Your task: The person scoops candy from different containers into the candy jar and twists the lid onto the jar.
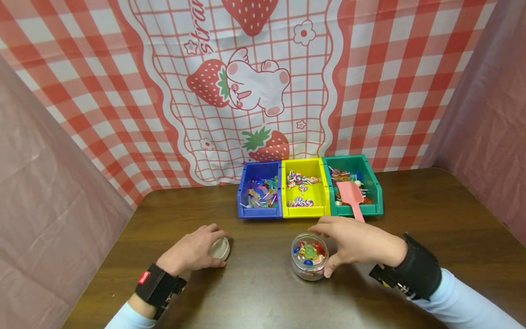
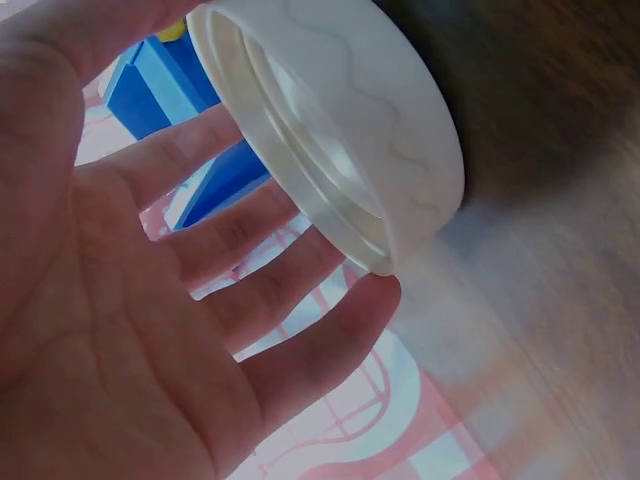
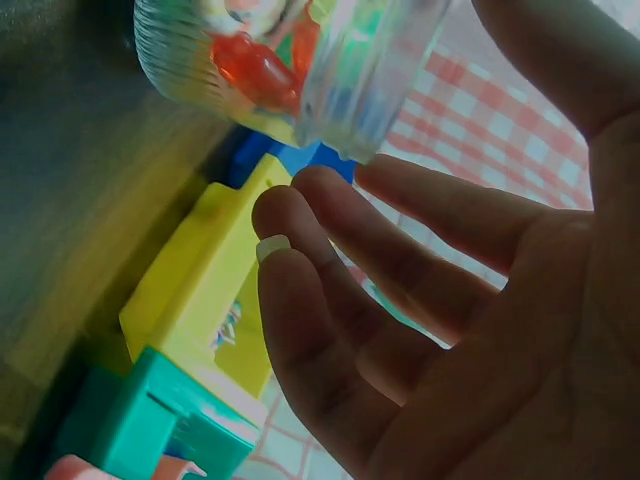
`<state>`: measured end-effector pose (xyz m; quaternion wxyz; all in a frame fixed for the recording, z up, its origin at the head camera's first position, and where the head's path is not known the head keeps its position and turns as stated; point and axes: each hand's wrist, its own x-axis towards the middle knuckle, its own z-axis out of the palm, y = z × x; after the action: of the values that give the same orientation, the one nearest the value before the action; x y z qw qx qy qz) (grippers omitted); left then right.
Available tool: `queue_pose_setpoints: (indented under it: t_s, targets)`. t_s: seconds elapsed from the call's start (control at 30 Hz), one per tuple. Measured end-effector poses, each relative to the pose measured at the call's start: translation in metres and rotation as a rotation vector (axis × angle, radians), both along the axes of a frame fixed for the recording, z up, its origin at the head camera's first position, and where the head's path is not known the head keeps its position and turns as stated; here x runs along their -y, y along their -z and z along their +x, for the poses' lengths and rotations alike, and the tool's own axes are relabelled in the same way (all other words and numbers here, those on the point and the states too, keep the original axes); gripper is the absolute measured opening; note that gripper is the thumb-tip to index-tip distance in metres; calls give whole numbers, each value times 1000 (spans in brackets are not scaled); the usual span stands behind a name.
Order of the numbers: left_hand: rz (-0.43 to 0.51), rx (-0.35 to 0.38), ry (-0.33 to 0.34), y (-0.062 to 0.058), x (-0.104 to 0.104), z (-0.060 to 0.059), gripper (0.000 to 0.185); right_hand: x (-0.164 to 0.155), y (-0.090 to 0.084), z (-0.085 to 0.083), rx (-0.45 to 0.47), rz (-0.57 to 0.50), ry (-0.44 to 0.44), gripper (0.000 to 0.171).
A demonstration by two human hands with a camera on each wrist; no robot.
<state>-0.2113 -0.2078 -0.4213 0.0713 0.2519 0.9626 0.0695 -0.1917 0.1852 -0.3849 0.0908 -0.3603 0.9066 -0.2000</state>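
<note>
- My right hand [image 1: 353,242] cups the open jar [image 1: 309,261] at 6 o'clock from the yellow bin [image 1: 306,187]; fingers loosely curved, so a nudge could tip candies onto the counter [image 1: 263,292].
- My left hand [image 1: 191,251] holds the white lid [image 1: 219,248] at the jar's 9 o'clock; it could slip.
- The bins' contents are too small to make out.

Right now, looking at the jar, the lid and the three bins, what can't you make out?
- Jar: its base is cut off in the right wrist view, and the right hand covers its far side in the head view.
- Lid: mostly under the left hand in the head view.
- Green bin: the pink scoop hides part of its contents.
- Blue bin and yellow bin: the pieces are too small to identify.
</note>
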Motion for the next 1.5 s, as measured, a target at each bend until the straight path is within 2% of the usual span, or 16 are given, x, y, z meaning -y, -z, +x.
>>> queue_pose_setpoints:
  t_s: [0.27, 0.37, 0.53, 0.77, 0.93, 1.23, 1.5]
  targets:
    - [81, -58, 63, -5, -7, 1, 62, 3, 16, 0, 37, -15, 28, 76]
    - [127, -85, 110, -7, -13, 2, 60, 3, 20, 0, 67, -21, 46, 77]
    - [222, -158, 188, -10, -27, 2, 54, 2, 22, -1, 83, -26, 48, 78]
    - [368, -253, 237, -13, -48, -2, 55, 1, 22, -3, 102, -24, 55, 78]
    - [460, -232, 291, -11, -60, -5, 55, 0, 23, -1, 81, -24, 64, 81]
    - [632, -213, 338, -12, -80, -5, 57, 2, 23, 0, 67, -21, 63, 82]
    - [694, -244, 387, -16, -91, -9, 58, 5, 20, -1, 74, -9, 83, 81]
